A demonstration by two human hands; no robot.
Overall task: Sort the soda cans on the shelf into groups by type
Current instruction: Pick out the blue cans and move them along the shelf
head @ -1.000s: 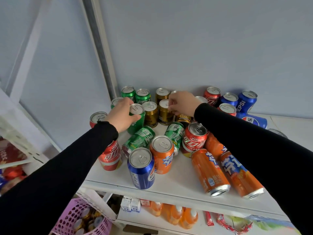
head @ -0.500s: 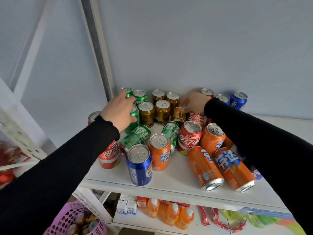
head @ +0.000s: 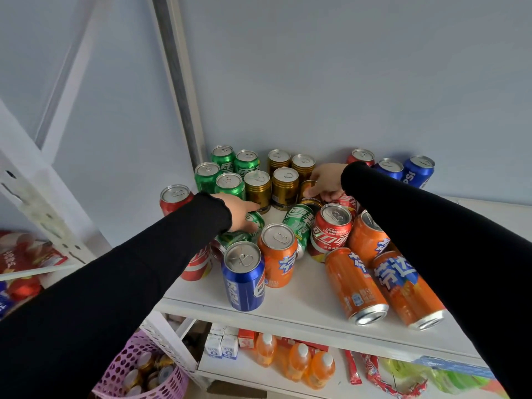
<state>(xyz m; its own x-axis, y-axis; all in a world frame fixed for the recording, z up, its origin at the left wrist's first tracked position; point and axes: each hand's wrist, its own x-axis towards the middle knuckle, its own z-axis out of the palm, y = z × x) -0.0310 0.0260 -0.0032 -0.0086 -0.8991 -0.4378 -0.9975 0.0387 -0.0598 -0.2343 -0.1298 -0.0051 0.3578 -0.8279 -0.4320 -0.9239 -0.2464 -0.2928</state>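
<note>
1. While both arms reach over the white shelf, the left hand curls round a green can lying on its side — just near of the four upright green cans at far left.
2. Right hand pinches a tipped gold can, right beside the standing gold cans.
3. Orange cans lie near right — a blue can stands up front.
</note>
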